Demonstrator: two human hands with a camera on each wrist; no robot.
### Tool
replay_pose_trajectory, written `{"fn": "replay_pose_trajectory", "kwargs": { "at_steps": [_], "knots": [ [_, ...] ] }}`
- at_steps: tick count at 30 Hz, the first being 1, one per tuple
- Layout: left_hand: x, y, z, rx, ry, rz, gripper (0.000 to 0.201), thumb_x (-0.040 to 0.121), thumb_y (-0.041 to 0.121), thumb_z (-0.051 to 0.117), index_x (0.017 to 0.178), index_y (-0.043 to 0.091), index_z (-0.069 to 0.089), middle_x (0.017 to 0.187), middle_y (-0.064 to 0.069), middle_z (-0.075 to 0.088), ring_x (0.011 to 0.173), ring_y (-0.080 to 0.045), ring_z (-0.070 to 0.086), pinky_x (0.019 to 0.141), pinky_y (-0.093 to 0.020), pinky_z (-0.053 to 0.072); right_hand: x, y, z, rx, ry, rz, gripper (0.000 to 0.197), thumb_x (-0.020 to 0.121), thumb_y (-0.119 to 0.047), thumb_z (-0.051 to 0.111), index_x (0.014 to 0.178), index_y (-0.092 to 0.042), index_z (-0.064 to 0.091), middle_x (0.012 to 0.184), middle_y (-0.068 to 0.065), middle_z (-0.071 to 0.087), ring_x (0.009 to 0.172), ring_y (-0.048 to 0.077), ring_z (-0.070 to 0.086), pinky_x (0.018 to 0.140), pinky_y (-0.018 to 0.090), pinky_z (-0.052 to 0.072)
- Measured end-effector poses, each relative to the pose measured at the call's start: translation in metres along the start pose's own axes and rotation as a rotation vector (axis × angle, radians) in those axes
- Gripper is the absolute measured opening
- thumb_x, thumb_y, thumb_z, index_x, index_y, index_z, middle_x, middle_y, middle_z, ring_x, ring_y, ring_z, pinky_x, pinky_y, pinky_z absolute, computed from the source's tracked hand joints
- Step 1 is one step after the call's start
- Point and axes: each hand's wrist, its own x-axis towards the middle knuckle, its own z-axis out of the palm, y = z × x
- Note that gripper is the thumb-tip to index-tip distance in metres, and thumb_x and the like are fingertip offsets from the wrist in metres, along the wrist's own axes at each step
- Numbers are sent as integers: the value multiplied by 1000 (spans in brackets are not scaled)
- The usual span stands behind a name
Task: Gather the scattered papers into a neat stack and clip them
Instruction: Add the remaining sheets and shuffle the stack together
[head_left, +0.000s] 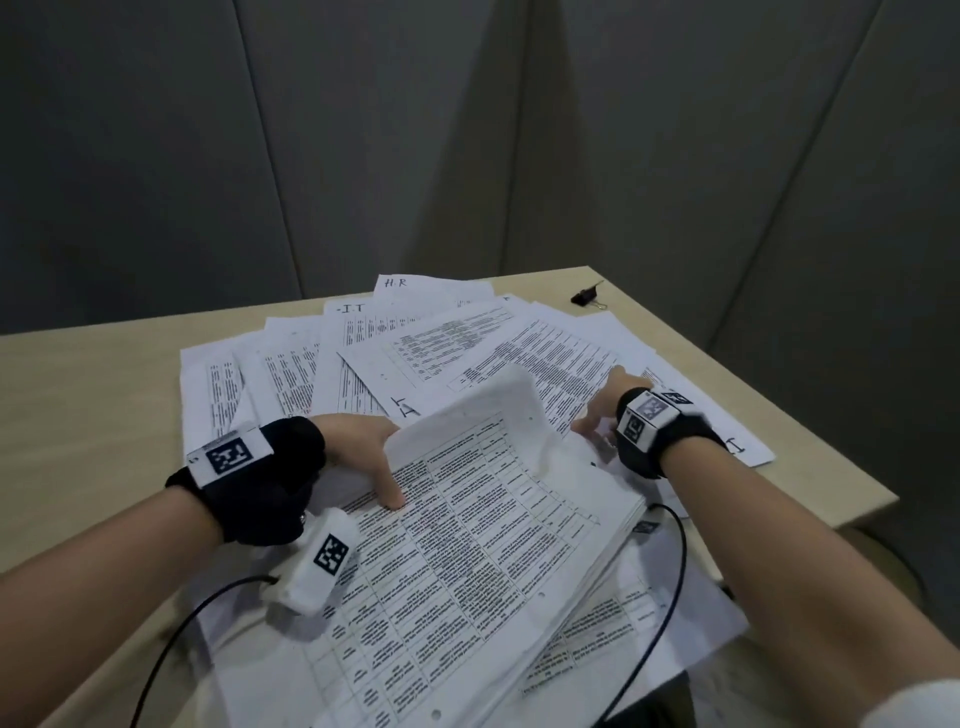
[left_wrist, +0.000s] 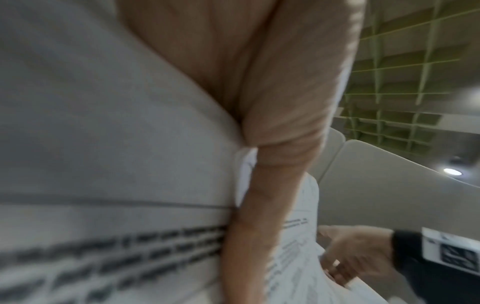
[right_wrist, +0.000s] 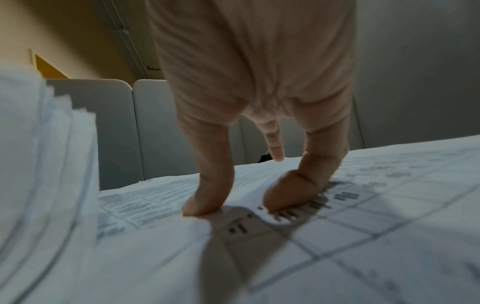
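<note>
Grey panels behind a beige surface (head_left: 78, 374). Your left hand (head_left: 363, 447) grips the gathered white printed papers (head_left: 467, 545); right hand (head_left: 602, 415), fingers (right_wrist: 205, 197) spread, presses loose sheets beside them. Slide these under squarely; black binder clip (head_left: 587, 296) lies beyond.

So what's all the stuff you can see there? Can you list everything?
gathered stack: one thick pile, white with black printed tables, nearest on the desk, far end curling up
loose papers: many, white with print, fanned over the desk beyond the stack; some marked H.R or I.T by hand
binder clip: one, black, far right of the desk, apart from the papers
desk: one, light wood
wall panels: grey, behind the desk
cables: two, black, one from each wrist
left hand: grips the stack's left edge
right hand: fingertips press a loose sheet
</note>
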Motion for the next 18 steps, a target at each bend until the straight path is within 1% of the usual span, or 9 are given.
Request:
{"fn": "replay_pose_trajectory", "kwargs": {
  "at_steps": [3, 5, 8, 10, 12, 13, 14, 16, 18],
  "knots": [
    [0, -1, 7, 41, 22, -31, 33, 69, 18, 80, 95, 17, 58, 84, -1, 68, 85, -27, 67, 75, -34, 55, -8, -1, 1, -97, 17, -81, 76, 75, -41, 73, 130, 0, 39, 122, 16, 54, 108, 33, 56, 92, 43, 50],
    [-1, -3, 10, -47, 0, -48, 29, 74, 9, 76, 96, 13, 57, 83, -4, 65, 83, -28, 65, 71, -31, 52, -9, 1, 3, -112, -2, -116, 79, 73, -42, 74, 131, -1, 39, 116, 14, 59, 103, 32, 59, 91, 42, 50],
    [-2, -8, 7, -180, 43, -9, 29, 79, -3, 67, 103, 10, 57, 87, -8, 64, 89, -30, 62, 80, -35, 49, -9, 2, 4, -102, -78, -159, 79, 69, -33, 79, 134, -13, 40, 123, 15, 55, 108, 34, 57, 95, 41, 48],
    [-2, -11, 1, -183, 131, 13, 34, 79, 0, 69, 108, 9, 56, 96, -12, 65, 93, -31, 61, 89, -38, 47, -12, 5, 3, -120, -93, -186, 73, 70, -28, 78, 133, -23, 42, 131, 16, 44, 111, 37, 53, 97, 43, 47],
    [0, -13, -8, -169, 207, 27, 33, 78, 6, 72, 105, 13, 55, 98, -12, 65, 90, -28, 60, 87, -34, 46, -12, 11, 2, -206, -54, -237, 55, 82, -27, 65, 132, -33, 44, 136, 15, 36, 119, 39, 44, 100, 43, 43],
    [2, -14, -13, -180, 229, 34, 32, 77, 6, 73, 102, 15, 55, 96, -10, 64, 88, -26, 59, 85, -32, 44, -13, 15, 0, -209, -41, -268, 47, 86, -23, 57, 131, -36, 46, 137, 13, 36, 121, 38, 42, 98, 40, 43],
    [4, -15, -19, -187, 249, 38, 30, 77, 6, 73, 99, 15, 55, 94, -9, 63, 89, -25, 58, 84, -31, 43, -13, 18, -2, -177, -59, -290, 44, 88, -18, 52, 129, -35, 49, 139, 11, 38, 120, 35, 45, 91, 35, 46],
    [8, -17, -29, -188, 277, 20, 24, 77, 7, 74, 89, 15, 55, 92, -10, 61, 90, -26, 57, 84, -33, 44, -11, 24, -5, -45, -136, -331, 41, 88, -8, 49, 125, -25, 56, 136, 7, 47, 105, 28, 56, 75, 23, 48],
    [10, -21, -39, -195, 273, -21, 23, 77, 8, 74, 81, 11, 52, 87, -13, 60, 87, -29, 57, 78, -35, 46, -13, 30, -10, 31, -147, -360, 35, 90, -8, 51, 123, -16, 59, 126, 5, 54, 99, 23, 57, 72, 18, 44]
  ]
}}
